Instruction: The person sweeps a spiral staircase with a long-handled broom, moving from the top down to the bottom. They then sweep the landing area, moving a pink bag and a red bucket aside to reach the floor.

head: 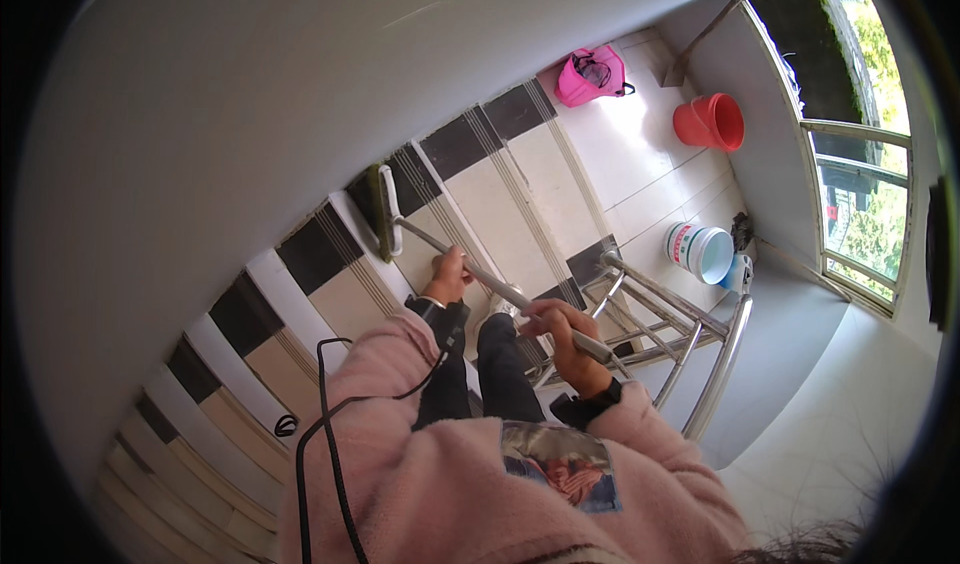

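A long-handled broom lies slantwise before me, its grey handle (491, 283) running from the lower right up to a white-backed head (390, 211) with dark green bristles. The head is at the wall side of a stair tread, close to the riser. My left hand (450, 277) is closed round the handle's middle part. Nearer its top end, my right hand (574, 339) grips the same handle, with the tip sticking out past the fingers. Beneath my hands are tiled stair steps (480, 181), cream with black ends and grooved edges. One white shoe (504, 301) shows between my hands.
A metal stair railing (675, 324) stands to the right. On the landing are a pink bag (592, 76), a red bucket (709, 121) and a white bucket (699, 253). The wall (225, 114) borders the steps at left; a window (859, 196) is at far right. Black cables (326, 414) hang by my left sleeve.
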Available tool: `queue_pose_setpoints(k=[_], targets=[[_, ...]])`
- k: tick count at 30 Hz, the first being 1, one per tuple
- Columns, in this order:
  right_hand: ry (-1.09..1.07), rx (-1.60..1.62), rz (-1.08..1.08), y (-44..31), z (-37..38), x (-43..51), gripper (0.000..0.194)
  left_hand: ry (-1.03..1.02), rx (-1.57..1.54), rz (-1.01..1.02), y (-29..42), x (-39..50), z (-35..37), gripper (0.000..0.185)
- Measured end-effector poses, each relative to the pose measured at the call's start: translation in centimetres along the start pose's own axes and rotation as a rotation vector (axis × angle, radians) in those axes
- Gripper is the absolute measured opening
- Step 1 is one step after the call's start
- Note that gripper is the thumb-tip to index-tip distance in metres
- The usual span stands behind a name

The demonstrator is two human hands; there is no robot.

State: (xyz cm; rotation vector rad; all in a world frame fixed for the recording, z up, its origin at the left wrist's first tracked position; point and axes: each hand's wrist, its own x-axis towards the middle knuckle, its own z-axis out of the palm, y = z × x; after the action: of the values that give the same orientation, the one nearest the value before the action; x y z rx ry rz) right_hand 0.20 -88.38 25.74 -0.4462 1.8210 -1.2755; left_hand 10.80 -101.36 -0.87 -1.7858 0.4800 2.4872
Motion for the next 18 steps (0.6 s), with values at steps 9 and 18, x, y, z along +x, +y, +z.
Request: queue_pose_setpoints(k=[9, 18], targets=[[0.313, 0.088, 0.087, 1.8, -1.5, -0.2, 0.035, -0.072, 0.07, -0.119, -2.2, 5.1, 5.0, 0.016], [0.348, 0.115, 0.07, -0.7, -3.5, -4.5, 0.032, 0.041, 0.099, -0.115, -3.2, -0.6, 7.8, 0.016]])
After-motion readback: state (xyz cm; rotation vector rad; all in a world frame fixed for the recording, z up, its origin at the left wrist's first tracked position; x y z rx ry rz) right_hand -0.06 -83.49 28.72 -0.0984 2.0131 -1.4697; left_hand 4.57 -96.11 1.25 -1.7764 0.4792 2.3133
